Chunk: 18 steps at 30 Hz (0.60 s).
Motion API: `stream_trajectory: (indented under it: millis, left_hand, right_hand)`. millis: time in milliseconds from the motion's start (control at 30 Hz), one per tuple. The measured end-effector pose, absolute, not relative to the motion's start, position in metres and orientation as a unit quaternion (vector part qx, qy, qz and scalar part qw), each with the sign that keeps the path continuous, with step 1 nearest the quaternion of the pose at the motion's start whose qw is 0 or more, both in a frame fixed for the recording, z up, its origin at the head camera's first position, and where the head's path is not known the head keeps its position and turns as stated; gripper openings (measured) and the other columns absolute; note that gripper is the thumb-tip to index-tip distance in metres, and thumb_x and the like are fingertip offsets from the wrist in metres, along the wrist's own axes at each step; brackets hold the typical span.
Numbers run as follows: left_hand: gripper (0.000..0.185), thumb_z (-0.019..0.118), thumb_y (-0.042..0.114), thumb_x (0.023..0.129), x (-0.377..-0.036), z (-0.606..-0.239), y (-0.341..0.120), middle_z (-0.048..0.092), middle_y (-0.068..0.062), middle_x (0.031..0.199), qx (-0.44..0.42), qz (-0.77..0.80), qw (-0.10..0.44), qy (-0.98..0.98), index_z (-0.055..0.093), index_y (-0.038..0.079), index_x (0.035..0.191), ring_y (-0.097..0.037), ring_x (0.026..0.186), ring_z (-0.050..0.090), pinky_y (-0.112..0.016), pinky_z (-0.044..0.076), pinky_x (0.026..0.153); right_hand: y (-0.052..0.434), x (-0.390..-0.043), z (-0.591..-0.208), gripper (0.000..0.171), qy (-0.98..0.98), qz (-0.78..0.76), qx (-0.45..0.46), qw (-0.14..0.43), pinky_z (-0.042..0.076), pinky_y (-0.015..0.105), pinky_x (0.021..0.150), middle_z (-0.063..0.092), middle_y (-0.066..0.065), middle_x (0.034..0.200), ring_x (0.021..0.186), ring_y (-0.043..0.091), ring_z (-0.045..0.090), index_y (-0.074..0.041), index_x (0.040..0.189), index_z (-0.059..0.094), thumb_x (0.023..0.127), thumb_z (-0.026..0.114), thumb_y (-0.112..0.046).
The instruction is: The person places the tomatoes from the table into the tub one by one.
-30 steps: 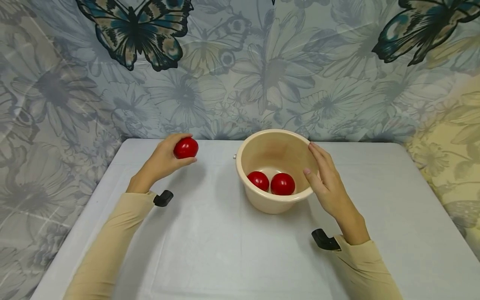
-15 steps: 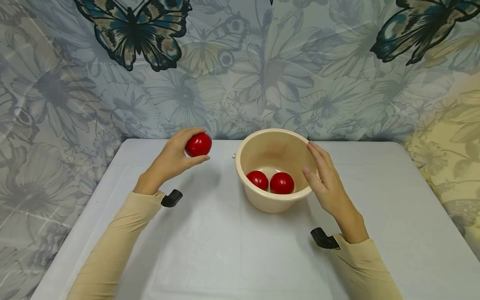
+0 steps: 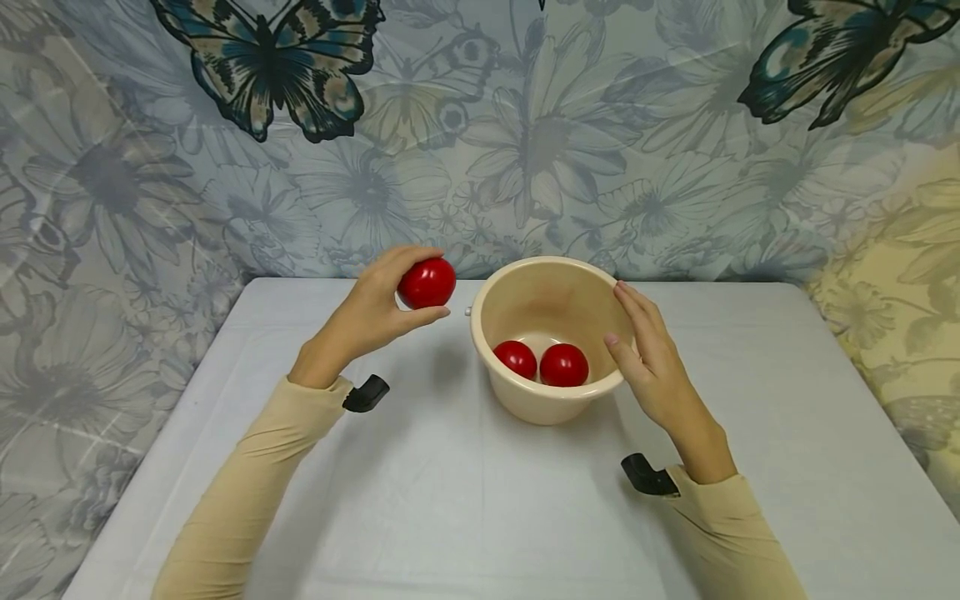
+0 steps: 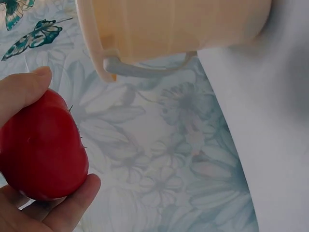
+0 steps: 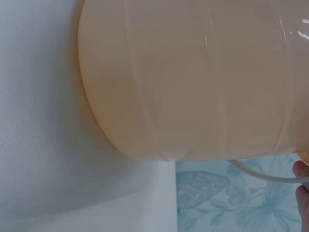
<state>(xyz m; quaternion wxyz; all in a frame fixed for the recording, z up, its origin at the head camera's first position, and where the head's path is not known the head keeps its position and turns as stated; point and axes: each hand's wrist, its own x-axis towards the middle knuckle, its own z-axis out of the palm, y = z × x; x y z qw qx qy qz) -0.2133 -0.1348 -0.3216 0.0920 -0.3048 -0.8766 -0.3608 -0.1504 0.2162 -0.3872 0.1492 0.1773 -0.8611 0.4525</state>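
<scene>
Against a floral butterfly-print backdrop, on a smooth white tablecloth (image 3: 465,500), the left hand (image 3: 367,321) curls around a glossy round red tomato (image 3: 426,282) held up just left of the beige plastic bowl (image 3: 551,400), whose right wall the right hand (image 3: 652,367) touches with straight fingers, two more tomatoes (image 3: 540,363) inside.

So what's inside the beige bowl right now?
Two red tomatoes lie side by side on the floor of the beige bowl. The near wall hides the floor just behind it, so anything low there cannot be seen.
</scene>
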Motion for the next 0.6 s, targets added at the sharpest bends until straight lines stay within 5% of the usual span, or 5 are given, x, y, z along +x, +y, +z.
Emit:
stream_trajectory:
  millis: [600]
  left_hand:
    - [0.066,0.082,0.019,0.082,-0.214,-0.310,-0.099,0.054,-0.009,0.139,-0.355,-0.384,0.091,-0.847,0.052,0.007,0.138,-0.022,0.125,0.053,-0.035,0.055,0.098]
  right_hand:
    - [0.216,-0.150,-0.386,0.060,-0.862,0.456,0.170,0.142,0.023,0.066,0.116,0.028,0.013,0.160,0.148,0.035,0.027,-0.008,0.155,0.030,0.099,0.050,-0.013]
